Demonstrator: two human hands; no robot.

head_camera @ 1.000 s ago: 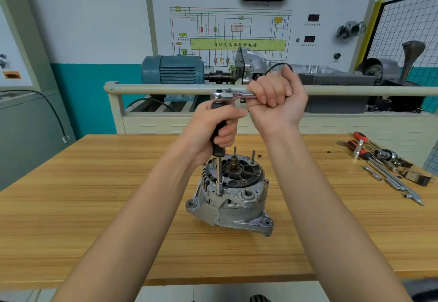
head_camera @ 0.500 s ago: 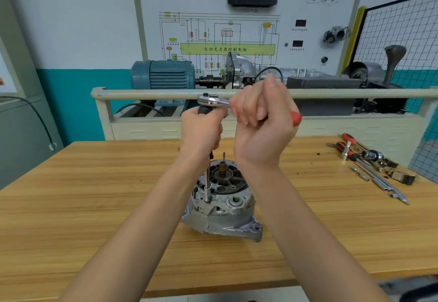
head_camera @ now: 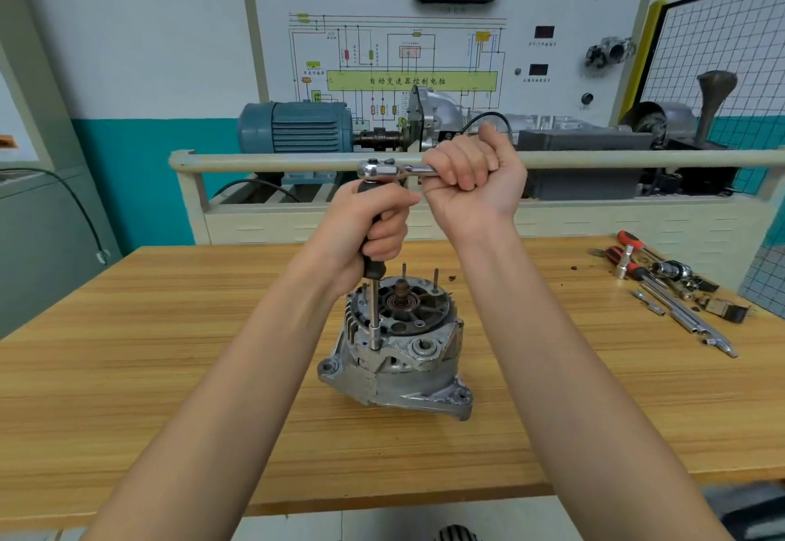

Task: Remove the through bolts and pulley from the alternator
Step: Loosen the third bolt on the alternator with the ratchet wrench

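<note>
Right hand (head_camera: 471, 177), fingers curled round the ratchet handle (head_camera: 399, 169), has swung back rightward; left hand (head_camera: 374, 226) grips the extension (head_camera: 374, 319) upright on a through bolt at the alternator (head_camera: 399, 353) rim, mid-frame, loosening under way

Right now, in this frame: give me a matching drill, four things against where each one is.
Things:
1. left hand
2. right hand
3. socket
4. loose tools

Places:
A. on the alternator housing edge
B. around the ratchet handle
C. on the table, far right
D. around the black driver handle

Pairs: 1-D, 2-B, 3-A, 4-C
</note>
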